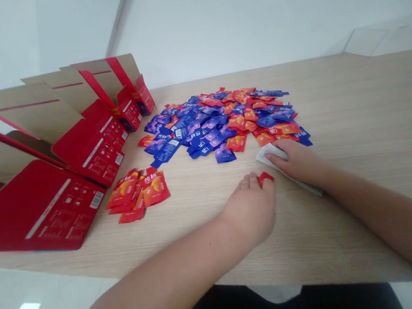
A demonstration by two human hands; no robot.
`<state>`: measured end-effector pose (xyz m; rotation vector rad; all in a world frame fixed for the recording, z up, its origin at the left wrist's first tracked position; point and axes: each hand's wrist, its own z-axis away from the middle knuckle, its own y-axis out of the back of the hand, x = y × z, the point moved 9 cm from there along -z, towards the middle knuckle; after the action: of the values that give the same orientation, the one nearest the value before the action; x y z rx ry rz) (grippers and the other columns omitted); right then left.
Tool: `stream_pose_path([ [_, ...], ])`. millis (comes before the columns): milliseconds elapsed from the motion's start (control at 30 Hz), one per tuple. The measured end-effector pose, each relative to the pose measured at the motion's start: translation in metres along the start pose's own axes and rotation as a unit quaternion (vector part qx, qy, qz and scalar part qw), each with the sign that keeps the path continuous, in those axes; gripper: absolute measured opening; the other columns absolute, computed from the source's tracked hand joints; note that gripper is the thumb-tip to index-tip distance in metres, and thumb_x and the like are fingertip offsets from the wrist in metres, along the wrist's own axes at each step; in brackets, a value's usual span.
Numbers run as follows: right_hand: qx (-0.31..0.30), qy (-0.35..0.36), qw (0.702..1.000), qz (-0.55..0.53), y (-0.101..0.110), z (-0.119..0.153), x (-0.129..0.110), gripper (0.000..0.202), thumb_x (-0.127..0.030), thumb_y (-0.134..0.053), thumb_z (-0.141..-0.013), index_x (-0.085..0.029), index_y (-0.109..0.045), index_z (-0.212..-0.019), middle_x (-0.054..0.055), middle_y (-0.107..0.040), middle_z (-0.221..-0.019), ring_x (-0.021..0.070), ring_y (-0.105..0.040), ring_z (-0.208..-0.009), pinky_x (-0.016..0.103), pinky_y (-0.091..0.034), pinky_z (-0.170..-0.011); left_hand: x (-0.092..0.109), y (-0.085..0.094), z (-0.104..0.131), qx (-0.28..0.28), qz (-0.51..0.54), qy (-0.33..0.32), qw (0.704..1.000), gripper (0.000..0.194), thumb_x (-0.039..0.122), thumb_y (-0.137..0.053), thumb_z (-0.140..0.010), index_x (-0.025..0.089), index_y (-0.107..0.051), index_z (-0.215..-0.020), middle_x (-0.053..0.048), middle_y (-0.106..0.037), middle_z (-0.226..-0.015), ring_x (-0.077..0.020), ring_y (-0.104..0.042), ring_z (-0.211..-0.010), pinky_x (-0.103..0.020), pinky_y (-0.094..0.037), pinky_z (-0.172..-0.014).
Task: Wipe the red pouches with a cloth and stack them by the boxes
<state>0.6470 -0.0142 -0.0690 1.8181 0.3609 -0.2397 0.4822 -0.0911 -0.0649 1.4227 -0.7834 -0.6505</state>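
The left hand (251,207) is curled nearly closed, a red packet (265,178) pinched between thumb and fingers at its one o'clock. The right hand (296,161), at two o'clock from it, grips a white paper strip (274,153). A mixed red-and-blue packet pile (203,130) lies at eleven o'clock from the left hand; a small red pile (135,195) at nine.

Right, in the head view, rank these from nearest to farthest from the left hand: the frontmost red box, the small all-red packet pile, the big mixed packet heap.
1. Big mixed packet heap: just ahead of the left hand.
2. Small all-red packet pile: off to the hand's left.
3. Frontmost red box: farther left, past that small pile.
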Motion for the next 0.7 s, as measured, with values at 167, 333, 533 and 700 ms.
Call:
stream_pose_path([
  [167, 0.008, -0.021, 1.0, -0.001, 0.001, 0.001, 0.006, 0.031, -0.048, -0.057, -0.104, -0.021, -0.069, -0.11, 0.014, -0.075, -0.105, 0.0315, -0.071, -0.092, 0.044, -0.055, -0.08, -0.001, -0.01, 0.031, -0.031, -0.109, 0.088, 0.99, 0.062, 0.01, -0.051, -0.103, 0.012, -0.047, -0.164, -0.032, -0.06, -0.151, -0.0442, -0.069, -0.132, -0.057, -0.065, -0.1],
  [333, 0.006, -0.016, 1.0, 0.003, -0.001, 0.001, 0.007, 0.031, -0.049, -0.057, -0.104, -0.022, -0.069, -0.112, 0.014, -0.077, -0.11, 0.0335, -0.073, -0.099, 0.046, -0.057, -0.085, -0.027, 0.003, 0.063, -0.052, -0.118, 0.144, 0.981, 0.064, 0.004, -0.053, -0.099, 0.016, -0.051, -0.162, -0.028, -0.073, -0.131, -0.0379, -0.08, -0.104, -0.043, -0.069, -0.069],
  [533, 0.01, -0.016, 1.0, 0.001, -0.001, 0.001, 0.007, 0.033, -0.05, -0.057, -0.103, -0.022, -0.071, -0.113, 0.016, -0.077, -0.112, 0.0355, -0.074, -0.102, 0.048, -0.058, -0.086, -0.116, 0.047, 0.108, -0.03, 0.042, 0.286, 0.957, 0.036, 0.033, -0.05, -0.111, 0.017, -0.061, -0.141, -0.014, -0.079, -0.094, -0.0347, -0.08, -0.083, -0.045, -0.064, -0.069],
  [700, 0.009, -0.026, 1.0, 0.006, -0.002, 0.001, 0.01, 0.035, -0.053, -0.057, -0.103, -0.022, -0.071, -0.112, 0.015, -0.077, -0.106, 0.035, -0.074, -0.098, 0.046, -0.058, -0.082, -0.215, 0.097, 0.165, 0.228, 0.055, 0.41, 0.882, 0.054, 0.05, -0.038, -0.112, 0.021, -0.046, -0.157, -0.017, -0.07, -0.139, -0.0344, -0.071, -0.125, -0.049, -0.059, -0.103],
])
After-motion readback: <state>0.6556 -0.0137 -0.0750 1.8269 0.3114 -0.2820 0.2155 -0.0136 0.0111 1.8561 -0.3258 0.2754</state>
